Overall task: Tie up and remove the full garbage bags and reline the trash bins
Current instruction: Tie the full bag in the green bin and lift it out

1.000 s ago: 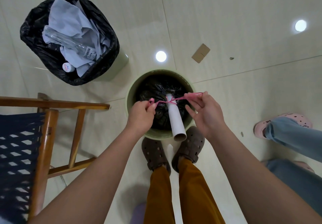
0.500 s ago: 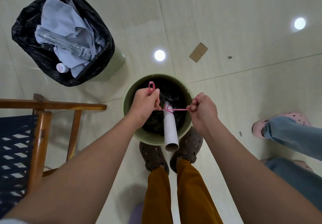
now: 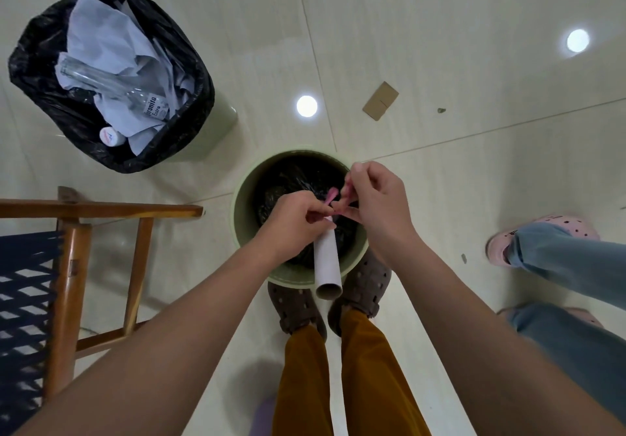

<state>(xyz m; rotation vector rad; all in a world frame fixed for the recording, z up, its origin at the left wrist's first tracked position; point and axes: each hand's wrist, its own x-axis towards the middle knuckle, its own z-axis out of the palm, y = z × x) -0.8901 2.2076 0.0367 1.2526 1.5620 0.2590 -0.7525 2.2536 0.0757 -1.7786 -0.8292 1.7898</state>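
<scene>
A round green bin (image 3: 244, 232) stands at my feet with a black garbage bag (image 3: 288, 181) gathered inside it. A white cardboard tube (image 3: 327, 262) sticks up out of the bag towards me. Pink drawstrings (image 3: 331, 195) cross at the bag's neck. My left hand (image 3: 294, 222) and my right hand (image 3: 376, 201) meet over the bin, each pinching a pink string end. A second green bin (image 3: 220, 120) at the upper left carries a black liner (image 3: 111, 73) full of paper and a clear glass bottle.
A wooden chair with a dark woven seat (image 3: 67, 266) stands close on the left. Another person's legs in jeans and pink clogs (image 3: 542, 242) are on the right. A scrap of cardboard (image 3: 380, 100) lies on the pale tile floor beyond the bin.
Half a second ago my hands were apart, pulling the pink strings taut sideways. They have since come together over the bag's neck, fingers working the string ends.
</scene>
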